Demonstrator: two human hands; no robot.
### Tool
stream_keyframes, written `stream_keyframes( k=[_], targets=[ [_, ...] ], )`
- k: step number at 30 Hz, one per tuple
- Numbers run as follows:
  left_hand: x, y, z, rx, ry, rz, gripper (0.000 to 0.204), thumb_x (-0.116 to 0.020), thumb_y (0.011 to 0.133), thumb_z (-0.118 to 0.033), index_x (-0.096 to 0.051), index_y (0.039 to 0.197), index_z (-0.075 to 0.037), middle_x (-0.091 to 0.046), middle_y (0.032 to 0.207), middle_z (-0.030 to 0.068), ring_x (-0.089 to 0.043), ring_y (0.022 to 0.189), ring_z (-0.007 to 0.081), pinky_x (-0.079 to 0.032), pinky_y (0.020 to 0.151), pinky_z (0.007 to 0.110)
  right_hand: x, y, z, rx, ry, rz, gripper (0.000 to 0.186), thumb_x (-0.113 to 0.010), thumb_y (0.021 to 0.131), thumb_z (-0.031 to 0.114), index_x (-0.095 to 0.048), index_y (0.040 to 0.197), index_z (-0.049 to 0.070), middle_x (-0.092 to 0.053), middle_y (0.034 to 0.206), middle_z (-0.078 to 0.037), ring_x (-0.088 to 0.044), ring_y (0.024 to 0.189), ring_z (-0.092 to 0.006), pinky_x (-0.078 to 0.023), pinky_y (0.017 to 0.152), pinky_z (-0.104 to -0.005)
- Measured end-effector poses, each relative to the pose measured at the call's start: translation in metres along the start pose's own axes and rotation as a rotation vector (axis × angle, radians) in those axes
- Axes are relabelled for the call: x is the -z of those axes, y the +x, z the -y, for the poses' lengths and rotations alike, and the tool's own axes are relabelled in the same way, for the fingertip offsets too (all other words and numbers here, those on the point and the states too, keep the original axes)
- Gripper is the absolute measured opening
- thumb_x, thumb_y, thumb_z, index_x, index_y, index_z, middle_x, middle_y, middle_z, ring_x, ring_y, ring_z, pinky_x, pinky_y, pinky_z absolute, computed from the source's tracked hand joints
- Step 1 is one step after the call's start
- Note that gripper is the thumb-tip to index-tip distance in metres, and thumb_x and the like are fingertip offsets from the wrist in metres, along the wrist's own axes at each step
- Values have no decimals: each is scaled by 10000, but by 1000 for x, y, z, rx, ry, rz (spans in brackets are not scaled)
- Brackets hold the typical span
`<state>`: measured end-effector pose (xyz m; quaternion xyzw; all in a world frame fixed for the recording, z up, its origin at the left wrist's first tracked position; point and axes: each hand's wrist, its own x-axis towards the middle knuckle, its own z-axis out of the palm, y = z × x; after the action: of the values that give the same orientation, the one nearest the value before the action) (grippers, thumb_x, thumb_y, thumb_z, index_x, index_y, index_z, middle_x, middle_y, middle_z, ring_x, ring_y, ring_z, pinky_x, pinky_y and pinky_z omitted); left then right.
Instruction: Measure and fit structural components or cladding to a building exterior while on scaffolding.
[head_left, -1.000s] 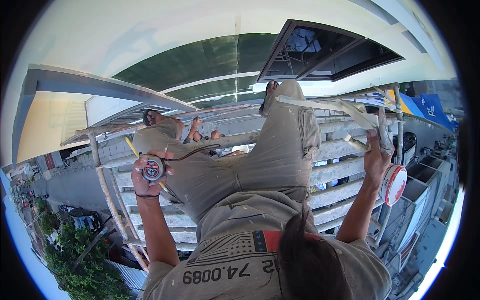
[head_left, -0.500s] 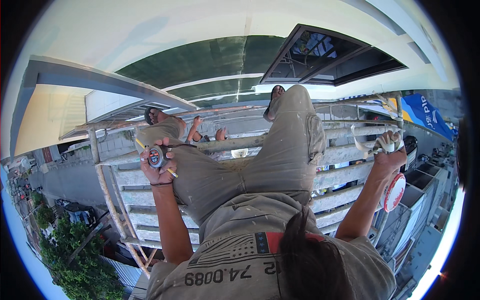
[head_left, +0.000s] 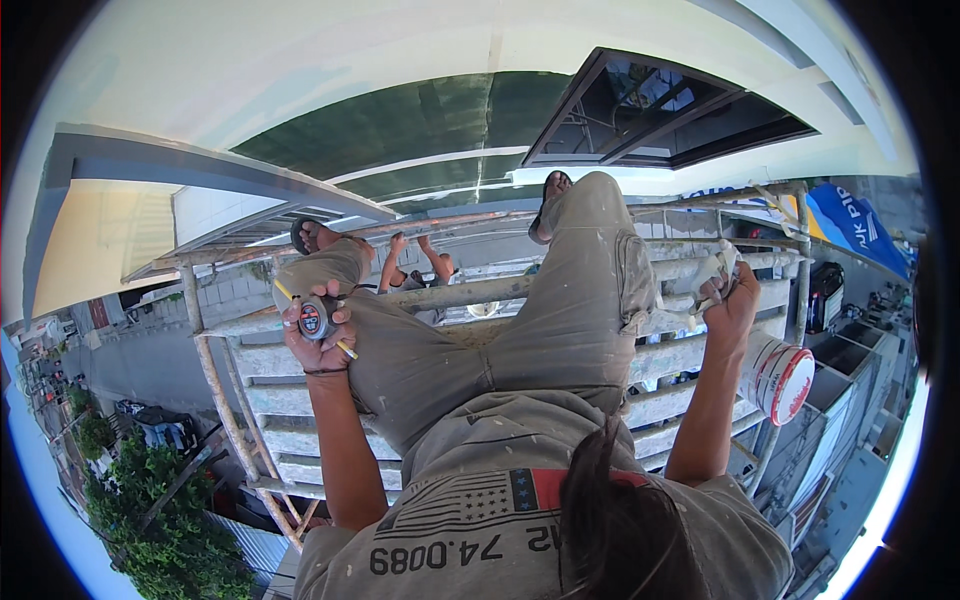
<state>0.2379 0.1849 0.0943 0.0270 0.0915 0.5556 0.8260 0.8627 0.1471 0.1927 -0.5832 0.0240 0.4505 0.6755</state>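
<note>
Green foliage (head_left: 150,510) is showing far below at the lower left, beside a grey street (head_left: 130,365). Rusted scaffold tubing (head_left: 215,390) is rising along the left edge of the platform. The left hand (head_left: 320,335) is holding a round tape measure (head_left: 316,320) with a red and black face, the fingers (head_left: 335,305) wrapping its case in a closed grip; a yellow pencil (head_left: 345,348) is lying pinched under the same hand. The tape measure is sitting just above the left thigh, touching the paint-spattered grey trousers (head_left: 500,340). Both legs are extending forward across pale scaffold planks (head_left: 290,400), with sandalled feet resting against a horizontal rail (head_left: 450,295). Another person's bare feet (head_left: 420,255) are showing beyond that rail. The right hand (head_left: 730,300) is closing around a crumpled white rag (head_left: 712,272) and bearing on the plank edge. A white bucket (head_left: 780,375) with a red rim is hanging just beside the right forearm. A blue tarpaulin (head_left: 850,225) is lying at the far right.
</note>
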Motion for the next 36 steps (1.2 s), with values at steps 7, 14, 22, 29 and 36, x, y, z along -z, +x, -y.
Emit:
stream_keyframes(
  k=[7,14,22,29,36],
  targets=[
    [2,-1,1,2,-44,-16,480,-517,990,-296,-571,1306,61,-562,1394,260,-657,972,362,-449,444,218,-51,-34,-41,-213,483,421,257,-474,957,44,-532,1176,-78,-582,1046,-145,-531,862,-200,-443,677,-277],
    [-1,0,2,14,-48,26,482,-523,990,-303,-573,1315,49,-558,1418,236,-654,999,345,-468,464,231,-73,-58,-12,-172,522,634,172,-421,945,81,-583,967,29,-561,834,-75,-362,525,-126,-336,433,-285],
    [2,-2,2,3,-33,23,477,-515,994,-310,-566,1306,47,-562,1409,243,-648,978,325,-460,457,223,-76,-53,-80,-264,181,11,333,-477,989,382,-521,769,136,-431,626,28,-341,507,-93,-274,446,-277],
    [3,-2,0,-1,-26,17,474,-514,988,-304,-570,1305,44,-565,1406,246,-652,969,321,-452,452,216,-92,-72,-109,602,-1312,215,557,-686,959,411,-645,1125,-119,-700,1042,-233,-658,936,-395,-507,898,-468],
    [1,0,1,1,-38,33,471,-513,986,-297,-570,1304,45,-565,1404,246,-655,966,320,-458,454,216,-71,-88,-140,1159,-1636,-5,302,-799,812,165,-673,949,-72,-630,965,-226,-596,890,-441,-474,844,-479]
  ],
)
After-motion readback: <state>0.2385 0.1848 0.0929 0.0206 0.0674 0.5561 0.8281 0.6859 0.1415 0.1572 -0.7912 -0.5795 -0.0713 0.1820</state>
